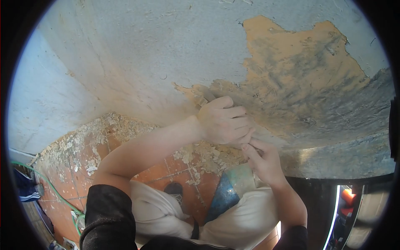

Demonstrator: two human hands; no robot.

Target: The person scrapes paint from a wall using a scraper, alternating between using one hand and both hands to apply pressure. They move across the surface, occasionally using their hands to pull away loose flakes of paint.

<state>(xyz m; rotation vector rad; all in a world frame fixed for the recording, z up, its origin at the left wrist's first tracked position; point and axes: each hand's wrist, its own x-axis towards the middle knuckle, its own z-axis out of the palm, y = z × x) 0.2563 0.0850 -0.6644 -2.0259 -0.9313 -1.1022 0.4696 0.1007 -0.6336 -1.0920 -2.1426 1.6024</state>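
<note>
My left hand (226, 121) is wrapped round what appears to be a scraper (204, 99), mostly hidden by the fist. Its flat end reaches up and left against the wall, at the lower edge of the peeled paint. Close below the left fist, my right hand (266, 162) is closed, thumb and fingers drawn together and touching the left hand's little-finger side. What the right fingers grip is hidden. Above both hands the wall (166, 46) has pale blue paint, with a bare tan and grey patch (291, 71) at the upper right.
Paint flakes (208, 156) lie heaped along the wall's foot on the orange tile floor (164, 168). A blue-green board (227, 193) stands between my legs. At the left runs a green hose (54, 187). An orange object (348, 198) shows at the lower right.
</note>
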